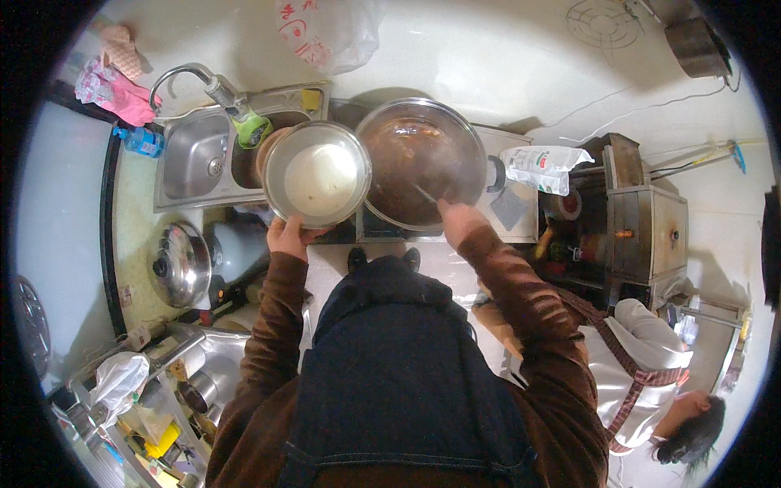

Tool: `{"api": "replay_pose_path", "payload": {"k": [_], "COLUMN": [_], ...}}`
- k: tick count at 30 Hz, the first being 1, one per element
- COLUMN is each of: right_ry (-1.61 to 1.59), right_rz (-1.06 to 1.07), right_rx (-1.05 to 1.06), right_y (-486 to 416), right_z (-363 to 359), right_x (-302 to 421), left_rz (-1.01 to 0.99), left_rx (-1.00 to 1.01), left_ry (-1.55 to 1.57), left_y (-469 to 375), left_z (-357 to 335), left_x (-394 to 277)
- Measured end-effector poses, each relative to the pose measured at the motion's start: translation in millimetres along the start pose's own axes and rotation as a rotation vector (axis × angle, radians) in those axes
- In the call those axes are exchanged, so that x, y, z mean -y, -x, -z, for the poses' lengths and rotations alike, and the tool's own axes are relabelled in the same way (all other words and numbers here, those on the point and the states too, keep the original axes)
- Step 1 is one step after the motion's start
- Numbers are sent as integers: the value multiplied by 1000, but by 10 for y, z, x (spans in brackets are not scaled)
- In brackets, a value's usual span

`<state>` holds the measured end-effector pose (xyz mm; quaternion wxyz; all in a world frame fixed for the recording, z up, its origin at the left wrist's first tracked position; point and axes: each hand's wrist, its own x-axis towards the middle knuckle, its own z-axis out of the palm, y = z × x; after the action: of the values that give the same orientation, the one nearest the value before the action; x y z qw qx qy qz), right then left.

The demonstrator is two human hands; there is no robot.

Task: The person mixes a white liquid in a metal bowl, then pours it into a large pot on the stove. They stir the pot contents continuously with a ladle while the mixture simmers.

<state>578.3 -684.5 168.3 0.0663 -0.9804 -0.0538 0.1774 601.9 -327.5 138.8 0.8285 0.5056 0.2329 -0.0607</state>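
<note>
My left hand (289,236) grips the near rim of a round metal basin (318,174) that holds a pale liquid. The basin is held beside the sink's right bowl, close to the left rim of a large steel pot (421,105). Dark brown liquid (399,165) with a shiny surface is in the pot. My right hand (462,222) is closed on the handle of a utensil (426,194) at the pot's near right rim; the utensil's far end is hidden in the liquid.
Left is a double steel sink (194,161) with a faucet (219,91). A white bag (546,168) and grey cloth (509,207) lie right of the pot. A steel lid (180,264) is at left. Another person (640,360) in a checked apron is at lower right, near a metal cabinet (647,229).
</note>
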Motion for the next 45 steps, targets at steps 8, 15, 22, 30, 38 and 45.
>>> {"api": "replay_pose_path", "payload": {"k": [8, 15, 22, 30, 38, 45], "right_ry": [152, 302, 86, -55, 76, 226], "right_rz": [-14, -228, -341, -86, 122, -127], "right_rx": [204, 113, -4, -101, 75, 197], "right_y": [447, 274, -234, -390, 277, 543], "right_z": [606, 684, 314, -35, 408, 725], "right_x": [-125, -392, -763, -285, 132, -21], "left_rz": [2, 5, 7, 2, 1, 37], "left_rx": [36, -6, -14, -53, -27, -1], "left_ry": [-50, -22, -75, -60, -50, -71], "left_y": [-52, -16, -21, 9, -31, -41], "left_z": [-70, -144, -97, -48, -25, -95], "left_x": [-31, -39, -30, -25, 2, -58]}}
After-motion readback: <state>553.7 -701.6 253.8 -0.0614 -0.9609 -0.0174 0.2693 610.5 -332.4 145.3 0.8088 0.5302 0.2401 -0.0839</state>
